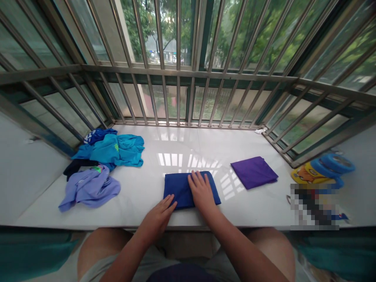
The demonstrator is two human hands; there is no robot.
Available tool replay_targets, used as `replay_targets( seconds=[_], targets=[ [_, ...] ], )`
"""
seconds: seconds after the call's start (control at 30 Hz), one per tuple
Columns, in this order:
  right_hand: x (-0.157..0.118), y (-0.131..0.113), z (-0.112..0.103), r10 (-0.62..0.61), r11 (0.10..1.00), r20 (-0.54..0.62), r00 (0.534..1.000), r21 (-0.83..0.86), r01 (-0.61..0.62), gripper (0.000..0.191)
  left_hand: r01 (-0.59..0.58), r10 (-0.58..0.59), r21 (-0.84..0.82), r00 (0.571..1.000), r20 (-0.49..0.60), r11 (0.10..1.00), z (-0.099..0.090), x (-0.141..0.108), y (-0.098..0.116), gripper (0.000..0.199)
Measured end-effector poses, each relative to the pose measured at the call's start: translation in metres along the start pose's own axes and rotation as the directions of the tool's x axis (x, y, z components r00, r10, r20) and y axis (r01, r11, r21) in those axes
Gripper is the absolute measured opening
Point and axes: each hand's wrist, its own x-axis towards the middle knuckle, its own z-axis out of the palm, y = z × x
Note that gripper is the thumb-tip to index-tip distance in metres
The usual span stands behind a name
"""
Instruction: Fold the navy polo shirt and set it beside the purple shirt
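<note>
A folded royal-blue garment (pixel 178 190) lies flat on the white marble sill (pixel 176 143), right in front of me. My right hand (pixel 201 190) rests palm down on its right half, fingers spread. My left hand (pixel 160 217) sits at the garment's near left edge, with its fingertips touching the cloth and not gripping it. A neatly folded purple garment (pixel 254 172) lies to the right of both hands. To the left is a loose heap of clothes, with a turquoise shirt (pixel 117 150) and a crumpled lavender shirt (pixel 91 190).
Navy (pixel 98 136) and black (pixel 78 166) garments lie in the heap. At the right end are blue ring-shaped objects (pixel 331 164) and a yellow printed item (pixel 308 174), beside a pixelated patch (pixel 314 205). Metal window bars (pixel 176 94) run along the sill's far edge.
</note>
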Motion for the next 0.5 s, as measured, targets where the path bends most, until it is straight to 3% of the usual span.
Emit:
replay_targets(
  seconds=[0.07, 0.1, 0.17, 0.2, 0.27, 0.37, 0.4, 0.5],
  targets=[
    [-0.021, -0.014, 0.004, -0.176, 0.982, 0.043, 0.984, 0.081, 0.172, 0.063, 0.053, -0.054, -0.153, 0.999, 0.001, 0.987, -0.009, -0.005, 0.003, 0.053],
    [-0.033, -0.022, 0.008, -0.22, 0.971, 0.046, 0.974, 0.11, 0.214, 0.077, 0.111, -0.111, -0.228, 0.994, 0.012, 0.967, -0.015, -0.008, 0.003, 0.046],
    [-0.059, -0.036, 0.02, -0.25, 0.96, 0.029, 0.968, 0.134, 0.244, 0.11, 0.267, -0.27, -0.338, 0.962, 0.038, 0.903, -0.026, -0.014, -0.002, 0.037],
    [-0.071, -0.041, 0.027, -0.258, 0.958, 0.011, 0.966, 0.132, 0.255, 0.117, 0.34, -0.352, -0.362, 0.935, 0.035, 0.868, -0.031, -0.016, -0.007, 0.036],
    [-0.09, -0.049, 0.043, -0.26, 0.96, -0.067, 0.963, 0.094, 0.265, 0.098, 0.438, -0.479, -0.362, 0.878, -0.027, 0.823, -0.038, -0.016, -0.019, 0.037],
    [-0.102, -0.057, 0.059, -0.228, 0.972, -0.199, 0.953, 0.001, 0.233, 0.031, 0.501, -0.574, -0.337, 0.801, -0.167, 0.797, -0.042, -0.011, -0.031, 0.039],
    [-0.103, -0.06, 0.06, -0.212, 0.977, -0.207, 0.955, -0.013, 0.214, 0.019, 0.517, -0.594, -0.334, 0.781, -0.193, 0.788, -0.042, -0.009, -0.033, 0.04],
    [-0.1, -0.07, 0.047, -0.177, 0.984, -0.103, 0.979, 0.009, 0.178, 0.018, 0.527, -0.6, -0.314, 0.771, -0.215, 0.79, -0.039, -0.007, -0.031, 0.041]
  ],
)
